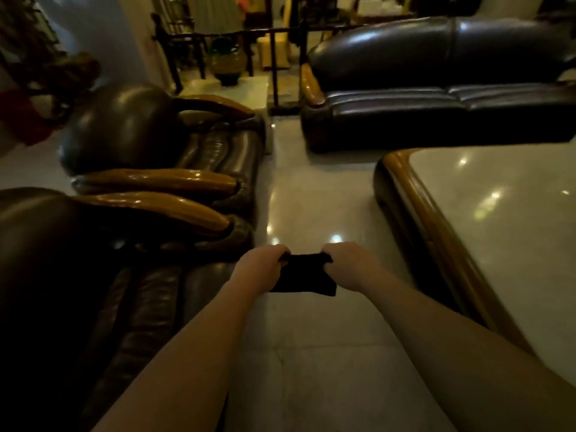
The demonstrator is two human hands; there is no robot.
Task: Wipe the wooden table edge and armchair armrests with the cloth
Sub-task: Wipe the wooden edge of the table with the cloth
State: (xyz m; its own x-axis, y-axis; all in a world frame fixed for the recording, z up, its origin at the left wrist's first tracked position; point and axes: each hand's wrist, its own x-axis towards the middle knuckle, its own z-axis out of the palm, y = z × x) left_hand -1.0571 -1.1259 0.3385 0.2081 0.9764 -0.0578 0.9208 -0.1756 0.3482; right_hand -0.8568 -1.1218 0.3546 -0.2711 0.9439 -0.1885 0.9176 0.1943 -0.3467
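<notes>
Both hands are held out in front of the person, low in the middle of the view, stretching a dark cloth (300, 275) between them above the pale, glossy floor (311, 198). The left hand (260, 265) has its fingers curled over the cloth's left top corner, and the right hand (349, 265) grips the right top corner in the same way; the two hands are a short way apart, and the cloth hangs down from them as a flat dark panel, touching no furniture.

At about 3 o'clock from the hands stands the desk (505, 213), a low piece with a pale shiny top and a rounded wooden edge (430, 213) that curves round its near corner at roughly 1 o'clock. The cloth is well apart from that edge.

At 9 o'clock sits the nearest armchair (62, 260) in dark leather, with a glossy wooden armrest (162, 207) running toward the hands at about 10 o'clock. Just beyond it, at 11 o'clock, a second armchair (124, 129) shows two more wooden armrests, the nearer one (162, 179) lying just beside the first chair's.

At 1 o'clock, farther back, a long dark leather sofa (436, 88) stands across the floor, with a wooden arm at its left end. Behind it a dark railing (237, 35) crosses the room at 12 o'clock.
</notes>
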